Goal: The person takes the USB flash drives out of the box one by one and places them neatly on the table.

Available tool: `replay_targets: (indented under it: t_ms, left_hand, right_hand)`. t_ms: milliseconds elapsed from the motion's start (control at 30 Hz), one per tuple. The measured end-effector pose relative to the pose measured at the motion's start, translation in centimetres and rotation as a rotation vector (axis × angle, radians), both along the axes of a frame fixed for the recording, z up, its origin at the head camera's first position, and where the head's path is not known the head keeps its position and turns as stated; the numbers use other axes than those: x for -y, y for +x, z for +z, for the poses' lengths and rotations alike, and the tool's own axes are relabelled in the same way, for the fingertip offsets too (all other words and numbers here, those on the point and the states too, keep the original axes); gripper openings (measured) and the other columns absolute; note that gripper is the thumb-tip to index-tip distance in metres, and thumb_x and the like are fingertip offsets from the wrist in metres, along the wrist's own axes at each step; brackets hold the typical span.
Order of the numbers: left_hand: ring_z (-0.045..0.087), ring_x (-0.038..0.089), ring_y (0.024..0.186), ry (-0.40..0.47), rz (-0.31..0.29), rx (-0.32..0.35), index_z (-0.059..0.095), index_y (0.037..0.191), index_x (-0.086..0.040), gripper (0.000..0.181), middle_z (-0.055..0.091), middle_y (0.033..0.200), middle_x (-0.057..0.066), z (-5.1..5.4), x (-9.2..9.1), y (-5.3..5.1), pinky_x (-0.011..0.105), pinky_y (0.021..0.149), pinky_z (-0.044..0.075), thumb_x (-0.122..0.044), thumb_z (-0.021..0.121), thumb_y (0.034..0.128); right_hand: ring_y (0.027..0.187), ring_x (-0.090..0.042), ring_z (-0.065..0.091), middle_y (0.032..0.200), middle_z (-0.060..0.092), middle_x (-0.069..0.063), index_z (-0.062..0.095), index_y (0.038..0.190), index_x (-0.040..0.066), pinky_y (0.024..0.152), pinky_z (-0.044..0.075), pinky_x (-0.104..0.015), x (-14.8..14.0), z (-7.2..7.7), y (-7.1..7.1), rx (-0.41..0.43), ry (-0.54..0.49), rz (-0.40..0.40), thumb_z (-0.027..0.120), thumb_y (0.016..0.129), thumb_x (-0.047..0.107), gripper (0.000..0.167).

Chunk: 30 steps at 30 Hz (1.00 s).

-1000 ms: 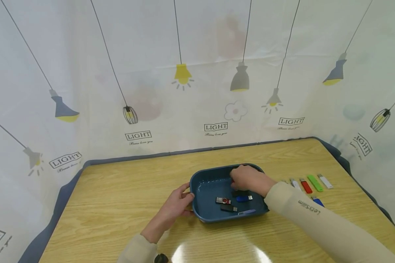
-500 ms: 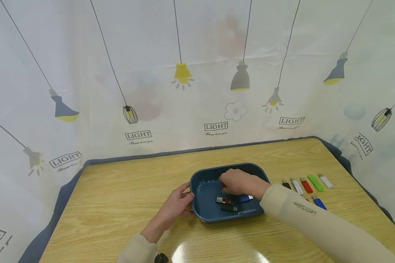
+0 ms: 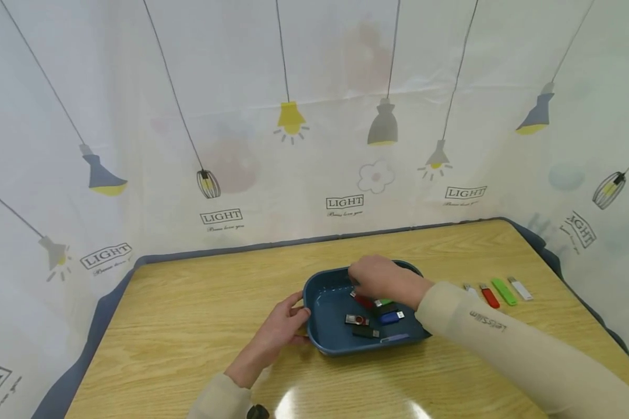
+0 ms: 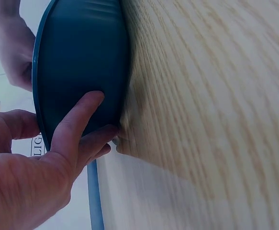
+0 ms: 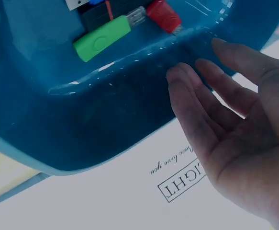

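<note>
A dark blue tray [image 3: 326, 317] [image 4: 84, 52] [image 5: 125, 103] holds several USB sticks. The left hand [image 3: 278, 326] [image 4: 39, 172] grips its left end, thumb at the rim and fingers against the outer wall. Inside the far part of the tray, the right hand [image 3: 385, 280] [image 5: 239, 105] hovers with fingers extended and nothing between them. Near it lie a red stick [image 3: 364, 301] [image 5: 164, 17] and a green stick [image 3: 382, 302] [image 5: 102, 38]. Closer to the front are a blue stick [image 3: 391, 318], a silver-and-red stick [image 3: 356, 320] and a black stick [image 3: 365, 331].
Right of the tray on the wooden table [image 3: 188, 326] lie a white stick [image 3: 520, 288], a green stick [image 3: 504, 292], a red stick [image 3: 489, 296] and another partly behind the right sleeve. A printed curtain [image 3: 293, 192] stands behind the table.
The right hand has moved left, then up towards the tray's far wall. The red stick lies on a spot that was bare a second ago. The left hand has kept its grip.
</note>
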State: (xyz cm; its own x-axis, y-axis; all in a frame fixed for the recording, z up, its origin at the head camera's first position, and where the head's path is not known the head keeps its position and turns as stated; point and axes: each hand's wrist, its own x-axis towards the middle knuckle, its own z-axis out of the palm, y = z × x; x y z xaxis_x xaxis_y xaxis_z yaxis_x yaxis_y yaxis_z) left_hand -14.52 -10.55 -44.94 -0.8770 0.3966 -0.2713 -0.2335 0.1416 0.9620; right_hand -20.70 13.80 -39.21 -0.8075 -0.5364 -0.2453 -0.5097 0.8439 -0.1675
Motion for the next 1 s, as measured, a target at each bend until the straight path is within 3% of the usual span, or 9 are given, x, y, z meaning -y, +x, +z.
replay_targets:
  t_ms: [133, 333, 700, 1000]
  left_hand:
    - [0.066, 0.039, 0.116, -0.002, -0.002, 0.006, 0.024, 0.159, 0.008, 0.060, 0.050, 0.146, 0.035, -0.1, 0.0, 0.0, 0.047, 0.081, 0.063, -0.010, 0.046, 0.1067]
    - [0.065, 0.041, 0.118, 0.012, -0.010, 0.012, 0.022, 0.160, 0.008, 0.061, 0.049, 0.147, 0.036, 0.0, 0.0, 0.0, 0.048, 0.082, 0.063, -0.010, 0.045, 0.1070]
    - [0.064, 0.041, 0.119, 0.027, -0.014, 0.011, 0.022, 0.160, 0.008, 0.060, 0.047, 0.148, 0.036, 0.0, 0.1, 0.0, 0.049, 0.082, 0.062, -0.010, 0.044, 0.1072]
    - [0.065, 0.041, 0.116, 0.010, -0.010, 0.003, 0.023, 0.160, 0.008, 0.060, 0.049, 0.147, 0.035, 0.0, 0.1, -0.1, 0.048, 0.081, 0.063, -0.010, 0.045, 0.1070]
  right_hand:
    - [0.058, -0.015, 0.052, 0.067, 0.059, 0.000, 0.070, 0.082, 0.008, 0.056, 0.052, -0.033, 0.4, -0.8, -0.3, -0.028, 0.064, -0.003, 0.078, 0.093, 0.017, 0.016]
    - [0.062, -0.016, 0.053, 0.069, 0.059, -0.002, 0.073, 0.087, 0.006, 0.060, 0.054, -0.034, 0.9, -1.9, -0.4, -0.064, 0.115, 0.031, 0.078, 0.092, 0.017, 0.013]
    - [0.060, -0.015, 0.052, 0.069, 0.059, -0.002, 0.072, 0.083, 0.006, 0.060, 0.054, -0.033, 1.2, -3.2, -0.1, -0.084, 0.074, 0.073, 0.076, 0.092, 0.009, 0.011]
    - [0.059, -0.015, 0.048, 0.067, 0.057, -0.002, 0.070, 0.079, 0.008, 0.058, 0.048, -0.031, 1.1, -2.9, -0.1, -0.068, 0.061, 0.079, 0.074, 0.094, 0.006, 0.016]
